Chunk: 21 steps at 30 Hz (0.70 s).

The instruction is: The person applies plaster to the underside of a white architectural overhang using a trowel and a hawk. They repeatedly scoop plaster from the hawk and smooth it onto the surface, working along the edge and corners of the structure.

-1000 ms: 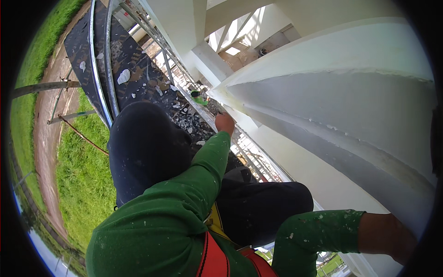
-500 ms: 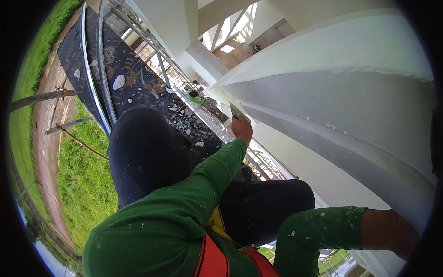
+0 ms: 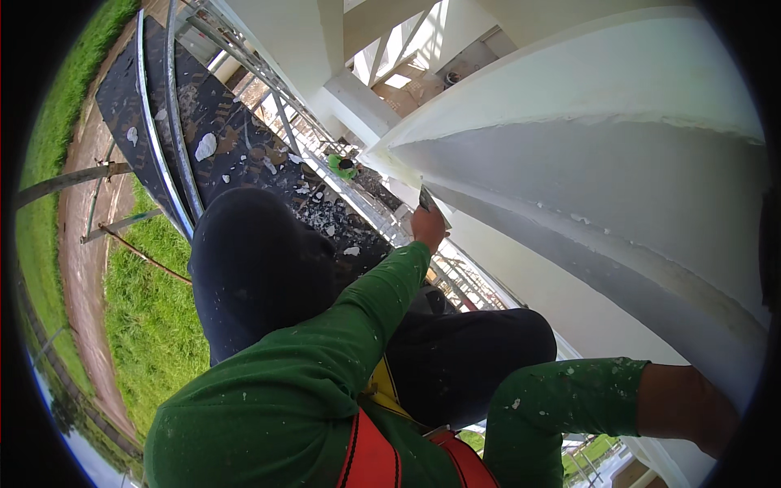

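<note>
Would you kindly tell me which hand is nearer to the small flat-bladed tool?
Left. The left hand grips the flat-bladed tool beside the grey-and-white moulding; the right hand is well away from it, toward the picture's lower right.

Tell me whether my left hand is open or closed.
Closed: the left hand grips a flat-bladed tool, its blade projecting beyond the fist.

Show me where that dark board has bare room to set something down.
The barest patch, though stained, lies on the dark board between the right-hand curved rail and the board's right edge, beyond the large white lump. Crowded: the nearer stretch left of the left hand, strewn with white flakes.
</note>
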{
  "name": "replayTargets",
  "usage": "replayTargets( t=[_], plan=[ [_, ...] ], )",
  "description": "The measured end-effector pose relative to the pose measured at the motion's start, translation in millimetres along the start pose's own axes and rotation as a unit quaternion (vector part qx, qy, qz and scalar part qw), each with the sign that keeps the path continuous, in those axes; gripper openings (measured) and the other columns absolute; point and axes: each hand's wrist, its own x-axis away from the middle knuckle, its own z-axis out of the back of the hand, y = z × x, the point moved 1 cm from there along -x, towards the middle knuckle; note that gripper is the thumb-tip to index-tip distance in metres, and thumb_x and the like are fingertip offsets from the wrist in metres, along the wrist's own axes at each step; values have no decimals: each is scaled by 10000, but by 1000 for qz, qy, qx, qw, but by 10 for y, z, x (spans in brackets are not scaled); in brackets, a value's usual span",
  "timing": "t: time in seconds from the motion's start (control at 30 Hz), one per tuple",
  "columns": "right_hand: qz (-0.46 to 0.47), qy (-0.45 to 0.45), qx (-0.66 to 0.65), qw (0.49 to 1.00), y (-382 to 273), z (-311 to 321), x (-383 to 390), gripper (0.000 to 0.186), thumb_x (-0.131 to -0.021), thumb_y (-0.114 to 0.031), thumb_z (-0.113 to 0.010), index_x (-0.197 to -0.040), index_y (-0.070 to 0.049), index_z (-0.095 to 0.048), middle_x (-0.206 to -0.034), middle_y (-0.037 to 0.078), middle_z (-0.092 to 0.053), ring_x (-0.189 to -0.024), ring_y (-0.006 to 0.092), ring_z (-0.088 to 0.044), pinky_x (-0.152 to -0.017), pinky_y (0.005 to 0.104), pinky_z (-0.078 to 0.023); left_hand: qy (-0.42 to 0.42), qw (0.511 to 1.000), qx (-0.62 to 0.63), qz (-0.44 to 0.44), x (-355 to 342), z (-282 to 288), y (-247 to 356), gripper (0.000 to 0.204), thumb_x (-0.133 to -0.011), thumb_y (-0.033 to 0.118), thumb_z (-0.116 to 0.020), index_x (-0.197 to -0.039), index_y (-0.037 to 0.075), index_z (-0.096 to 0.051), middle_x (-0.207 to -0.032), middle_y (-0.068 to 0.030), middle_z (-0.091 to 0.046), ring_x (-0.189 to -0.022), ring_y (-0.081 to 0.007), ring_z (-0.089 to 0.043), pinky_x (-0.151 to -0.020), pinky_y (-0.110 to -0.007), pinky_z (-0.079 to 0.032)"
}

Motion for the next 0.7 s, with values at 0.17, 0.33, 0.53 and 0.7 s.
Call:
replayTargets(
  t=[0.17,0.33,0.53,0.7],
  plan=[
    [-4,5,-12,1000,-15,-2,-37,334,-918,-251,-660,-1156,-32,-578,-1070,133,-632,-899,273,-657,-762,384,-545,1,965,-235,-114,-7,181,-112,408,-935,180,-495,-1257,-56,-578,-923,-251,-696,-821,-395,-710,-651,-465,-610],
    [-9,14,-7,1000,6,87,-70,329,-918,-252,-659,-1150,-32,-582,-1064,132,-634,-898,274,-658,-761,384,-544,42,909,-371,-187,367,297,346,425,-903,159,-482,-1276,-17,-586,-923,-260,-699,-899,-429,-682,-818,-518,-533],
    [-2,10,-15,1000,-4,43,-51,323,-917,-254,-658,-1141,-32,-586,-1057,131,-637,-896,274,-658,-760,384,-543,-16,844,-462,-272,-71,439,241,346,-903,127,-473,-1188,-20,-603,-888,-253,-698,-874,-415,-688,-764,-503,-549],
    [4,7,-13,1000,31,19,-33,319,-916,-255,-656,-1135,-32,-590,-1052,131,-640,-895,275,-658,-759,384,-542,47,868,-446,-213,-94,586,55,372,-908,151,-484,-1205,-34,-611,-967,-268,-697,-905,-431,-682,-804,-502,-547]
  ],
)
